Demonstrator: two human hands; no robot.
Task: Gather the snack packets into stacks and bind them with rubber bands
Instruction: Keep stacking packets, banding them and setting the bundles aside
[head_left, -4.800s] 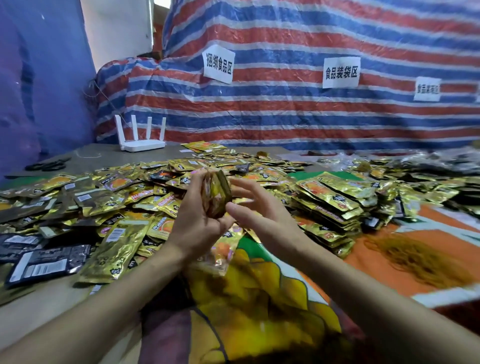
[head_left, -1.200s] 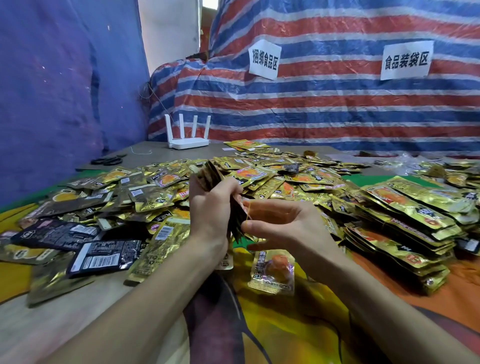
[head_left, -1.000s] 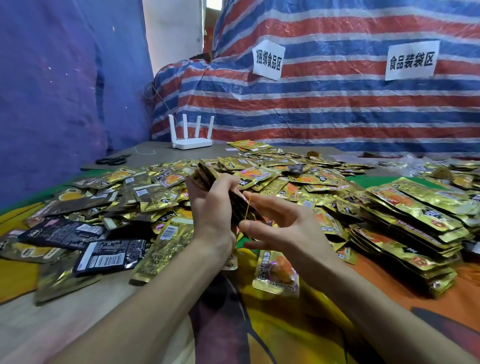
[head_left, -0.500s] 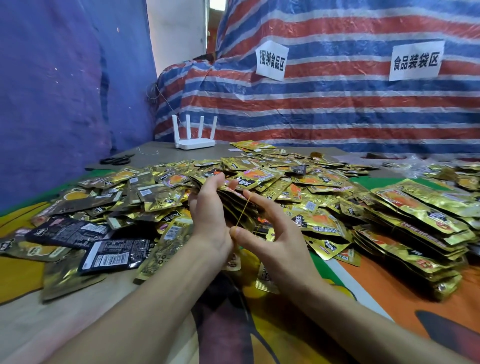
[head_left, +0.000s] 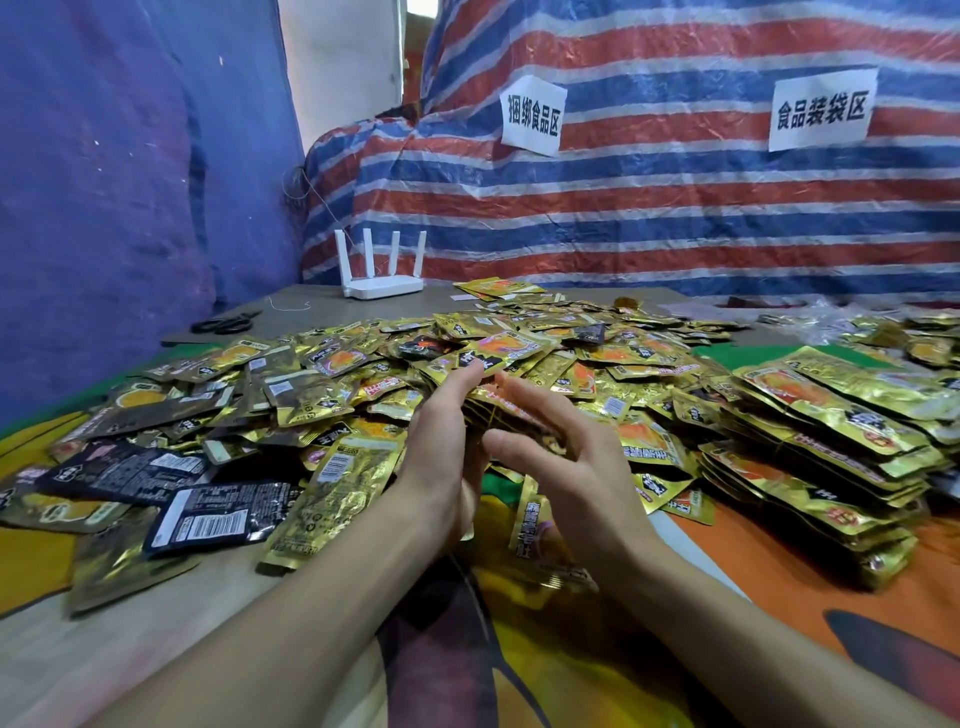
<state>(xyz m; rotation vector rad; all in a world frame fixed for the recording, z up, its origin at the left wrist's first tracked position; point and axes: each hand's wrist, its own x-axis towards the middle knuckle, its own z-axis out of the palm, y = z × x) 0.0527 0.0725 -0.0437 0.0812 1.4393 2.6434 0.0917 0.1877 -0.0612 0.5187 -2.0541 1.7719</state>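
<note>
Stack of snack packets (head_left: 501, 410) at frame centre, just above loose packet heap (head_left: 524, 348), between both hands. Left hand (head_left: 447, 457) upright against stack's left side, fingers nearly straight, thumb hidden; cannot tell whether it grips. Right hand (head_left: 566, 467) released, fingers straight and spread over stack's right side, thumb below it. Taller packet piles (head_left: 831, 431) at right of frame. White router (head_left: 382, 283) and black scissors (head_left: 223, 325) on worktop (head_left: 311, 312), upper left.
</note>
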